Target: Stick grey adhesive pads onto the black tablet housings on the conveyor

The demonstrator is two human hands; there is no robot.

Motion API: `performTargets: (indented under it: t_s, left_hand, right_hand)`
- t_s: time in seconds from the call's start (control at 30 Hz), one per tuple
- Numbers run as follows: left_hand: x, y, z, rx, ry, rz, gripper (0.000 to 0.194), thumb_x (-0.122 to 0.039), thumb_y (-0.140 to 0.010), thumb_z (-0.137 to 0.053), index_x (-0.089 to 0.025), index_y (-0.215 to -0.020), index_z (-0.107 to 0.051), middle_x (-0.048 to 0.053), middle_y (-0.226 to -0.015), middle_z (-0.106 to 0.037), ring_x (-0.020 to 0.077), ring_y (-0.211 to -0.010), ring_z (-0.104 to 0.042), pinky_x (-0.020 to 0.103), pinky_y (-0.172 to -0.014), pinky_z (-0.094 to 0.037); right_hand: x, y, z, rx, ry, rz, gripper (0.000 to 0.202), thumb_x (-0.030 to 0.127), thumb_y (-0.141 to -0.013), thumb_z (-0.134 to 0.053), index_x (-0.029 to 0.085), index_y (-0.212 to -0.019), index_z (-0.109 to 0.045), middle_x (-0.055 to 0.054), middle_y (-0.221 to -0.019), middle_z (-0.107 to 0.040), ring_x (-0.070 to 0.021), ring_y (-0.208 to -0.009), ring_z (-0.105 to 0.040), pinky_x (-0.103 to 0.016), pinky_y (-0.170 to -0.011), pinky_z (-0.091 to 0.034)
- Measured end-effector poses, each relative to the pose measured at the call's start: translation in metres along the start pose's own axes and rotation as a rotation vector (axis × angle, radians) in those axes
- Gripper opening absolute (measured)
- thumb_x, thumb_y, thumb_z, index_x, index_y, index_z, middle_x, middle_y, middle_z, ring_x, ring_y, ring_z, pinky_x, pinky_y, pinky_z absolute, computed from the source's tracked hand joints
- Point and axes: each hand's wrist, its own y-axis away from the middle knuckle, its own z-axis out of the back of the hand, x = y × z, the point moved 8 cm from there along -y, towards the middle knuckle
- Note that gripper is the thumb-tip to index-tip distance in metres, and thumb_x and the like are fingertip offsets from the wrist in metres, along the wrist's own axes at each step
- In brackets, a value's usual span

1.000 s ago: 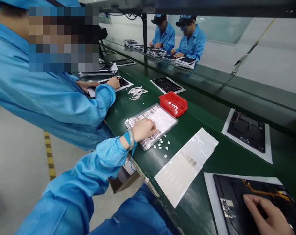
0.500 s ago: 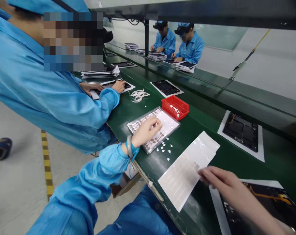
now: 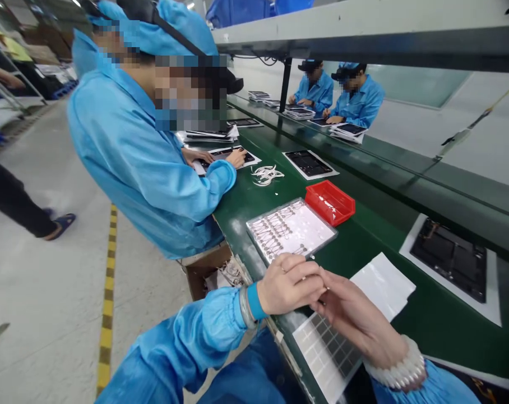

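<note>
My left hand [image 3: 292, 284] and my right hand [image 3: 357, 314] meet at the fingertips above the table's near edge. The fingers of both are closed in a pinch; whatever lies between them is too small or hidden to make out. Partly below my right hand is a white sheet [image 3: 322, 359] with rows of grey square stickers, its far end [image 3: 384, 283] plain white. Just beyond my left hand lies a clear-edged flat tray [image 3: 315, 233] bearing rows of small round parts with thin leads [image 3: 271, 235].
A red bin [image 3: 332, 202] with small white pieces stands behind the tray. White strips [image 3: 267, 175] lie farther left. Black device panels on white sheets [image 3: 450, 255] [image 3: 309, 163] rest along the green table. A co-worker in blue [image 3: 149, 151] works close on my left. An open carton [image 3: 214, 269] sits below the edge.
My left hand has left the tray and come toward me; my right hand has moved up to meet it. The view has swung, shifting the scene rightward and down.
</note>
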Motion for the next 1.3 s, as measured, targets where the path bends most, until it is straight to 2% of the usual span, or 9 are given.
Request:
performTargets:
  t_s: [0.17,0.33,0.43,0.63,0.8,0.97,1.07,1.17,1.3]
  left_hand:
    - [0.022,0.003,-0.01,0.116,0.152,0.184,0.015,-0.023,-0.094,-0.048,-0.016,-0.099,-0.06,0.006,-0.093,-0.065,0.0154,-0.086,-0.06,0.03,-0.077,-0.051]
    - [0.034,0.012,-0.02,0.17,0.142,0.287,0.017,-0.022,-0.095,-0.047,-0.015,-0.103,-0.061,0.007,-0.096,-0.067,0.0153,-0.089,-0.064,0.027,-0.078,-0.054]
    - [0.034,0.014,-0.019,0.15,0.11,0.271,0.017,-0.022,-0.095,-0.048,-0.014,-0.101,-0.062,0.006,-0.094,-0.069,0.0148,-0.086,-0.066,0.026,-0.076,-0.055]
    - [0.021,0.008,-0.017,0.17,-0.098,0.128,0.017,-0.018,-0.094,-0.048,-0.012,-0.099,-0.063,0.007,-0.092,-0.07,0.0162,-0.083,-0.067,0.027,-0.075,-0.056]
    - [0.018,0.005,-0.023,0.227,-0.139,0.161,0.022,-0.02,-0.096,-0.042,-0.013,-0.093,-0.062,0.006,-0.085,-0.07,0.0141,-0.077,-0.067,0.023,-0.07,-0.054]
    - [0.045,0.001,-0.024,0.276,-0.192,0.289,0.019,-0.019,-0.093,-0.043,-0.015,-0.085,-0.06,0.003,-0.074,-0.064,0.0125,-0.064,-0.062,0.021,-0.061,-0.05]
    - [0.062,-0.007,-0.021,0.274,-0.265,0.339,0.024,-0.009,-0.089,-0.041,-0.011,-0.103,-0.059,0.012,-0.099,-0.064,0.022,-0.089,-0.062,0.033,-0.076,-0.05]
    - [0.038,-0.018,-0.034,0.384,-0.168,0.236,0.038,-0.008,-0.087,-0.042,-0.011,-0.124,-0.05,0.015,-0.125,-0.053,0.0286,-0.111,-0.051,0.043,-0.091,-0.042]
    - [-0.04,-0.025,-0.058,0.546,0.213,0.053,0.02,-0.024,-0.095,-0.044,-0.016,-0.1,-0.061,0.006,-0.094,-0.065,0.0222,-0.094,-0.055,0.037,-0.084,-0.041]
  right_hand:
    - [0.018,-0.01,0.009,-0.187,0.258,0.13,0.042,0.053,-0.062,-0.076,0.015,-0.065,-0.058,0.002,-0.056,-0.056,-0.0068,-0.048,-0.049,-0.018,-0.043,-0.037]
    - [0.022,-0.012,0.003,-0.151,0.298,0.179,0.041,0.051,-0.06,-0.077,0.015,-0.068,-0.06,0.002,-0.061,-0.059,-0.0064,-0.049,-0.05,-0.02,-0.046,-0.041]
    - [0.024,-0.01,0.001,-0.115,0.348,0.193,0.038,0.046,-0.061,-0.078,0.014,-0.076,-0.063,-0.001,-0.069,-0.064,-0.0075,-0.054,-0.054,-0.022,-0.052,-0.044]
    - [0.039,-0.007,0.004,-0.233,0.687,0.373,0.032,0.047,-0.073,-0.065,0.015,-0.078,-0.063,-0.003,-0.067,-0.065,-0.011,-0.054,-0.056,-0.025,-0.053,-0.044]
    - [0.038,-0.008,0.005,-0.274,0.844,0.445,0.027,0.042,-0.081,-0.055,0.017,-0.08,-0.064,-0.001,-0.061,-0.062,-0.0149,-0.06,-0.06,-0.028,-0.06,-0.045]
    - [0.041,-0.003,0.006,-0.287,0.799,0.45,0.025,0.042,-0.081,-0.057,0.017,-0.08,-0.061,-0.002,-0.067,-0.065,-0.014,-0.059,-0.06,-0.028,-0.059,-0.046]
    - [0.045,0.01,0.015,-0.31,0.721,0.394,0.026,0.045,-0.078,-0.06,0.019,-0.075,-0.057,0.004,-0.052,-0.053,-0.0102,-0.046,-0.05,-0.024,-0.047,-0.042]
    - [0.041,0.032,0.032,-0.316,0.671,0.273,0.03,0.049,-0.075,-0.061,0.021,-0.072,-0.053,0.009,-0.047,-0.04,-0.0078,-0.038,-0.039,-0.023,-0.039,-0.038]
    - [0.034,0.08,0.057,-0.353,0.729,0.259,0.026,0.046,-0.082,-0.054,0.021,-0.074,-0.053,0.007,-0.053,-0.044,-0.0079,-0.04,-0.04,-0.023,-0.04,-0.036]
